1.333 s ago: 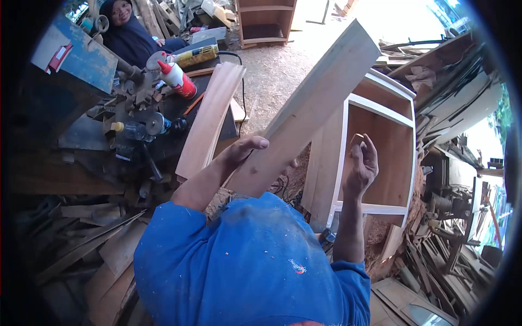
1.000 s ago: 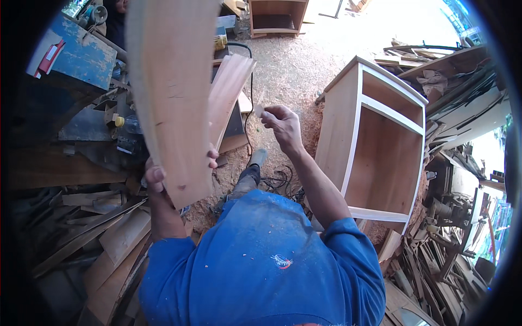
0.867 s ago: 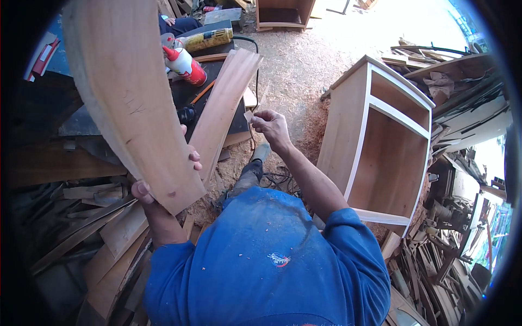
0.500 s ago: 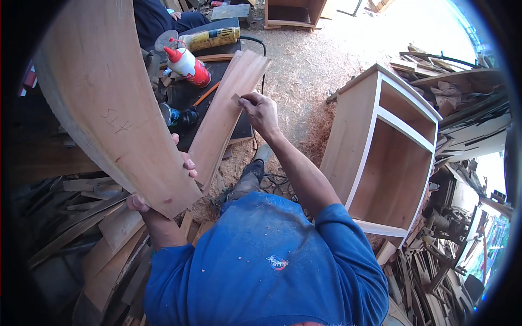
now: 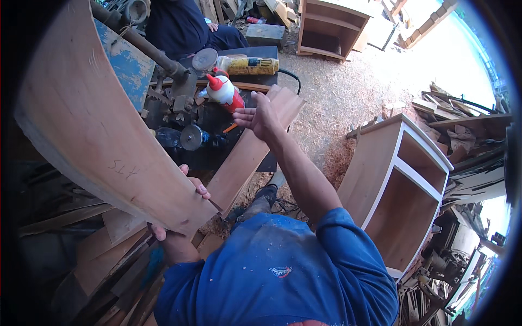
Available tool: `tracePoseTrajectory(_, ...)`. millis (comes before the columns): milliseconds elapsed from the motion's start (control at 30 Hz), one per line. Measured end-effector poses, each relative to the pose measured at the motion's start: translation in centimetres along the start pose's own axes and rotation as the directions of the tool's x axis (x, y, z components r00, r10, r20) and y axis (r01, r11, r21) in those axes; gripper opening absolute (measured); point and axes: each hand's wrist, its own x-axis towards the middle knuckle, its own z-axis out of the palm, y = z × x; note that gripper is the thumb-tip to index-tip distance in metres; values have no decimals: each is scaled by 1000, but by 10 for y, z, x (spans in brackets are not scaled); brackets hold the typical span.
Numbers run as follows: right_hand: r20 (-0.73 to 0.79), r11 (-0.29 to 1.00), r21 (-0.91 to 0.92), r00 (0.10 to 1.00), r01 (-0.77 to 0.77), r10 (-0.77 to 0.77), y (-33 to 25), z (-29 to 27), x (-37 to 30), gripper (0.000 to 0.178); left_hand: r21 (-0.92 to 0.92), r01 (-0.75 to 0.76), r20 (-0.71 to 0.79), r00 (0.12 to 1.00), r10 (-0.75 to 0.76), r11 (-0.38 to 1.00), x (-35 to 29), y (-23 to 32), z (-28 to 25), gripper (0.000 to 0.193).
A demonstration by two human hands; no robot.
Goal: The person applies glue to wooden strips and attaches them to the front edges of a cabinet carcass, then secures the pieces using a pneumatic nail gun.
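My left hand grips the near end of a wide, slightly curved wooden board, thumb on one edge and fingers round the other. The board slants up to the far left and bears a pencil mark. My right hand is open, fingers stretched out to the left, above or beside a pair of narrower boards that lie slanted on a dark work surface. Close beyond its fingers stands a white and red glue bottle with a red nozzle. An orange pencil lies under the fingertips.
A yellow power tool and a tool with a round disc lie on the work surface. At right stands a wooden cabinet; another cabinet is farther off. A person sits at the back. Scrap wood is piled at left.
My right hand has opened; the small thin chip it pinched no longer shows in it. The view has shifted, so the scene sits lower and farther right. My left hand keeps the board.
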Motion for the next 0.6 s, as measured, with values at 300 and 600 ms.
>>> tracePoseTrajectory(300,109,513,823,954,-244,280,32,68,55,82,77,-41,-292,954,62,996,-2,18,12,127)
tracePoseTrajectory(600,261,399,866,953,-300,152,24,73,36,43,26,125,-52,991,-123,992,0,31,-29,131)
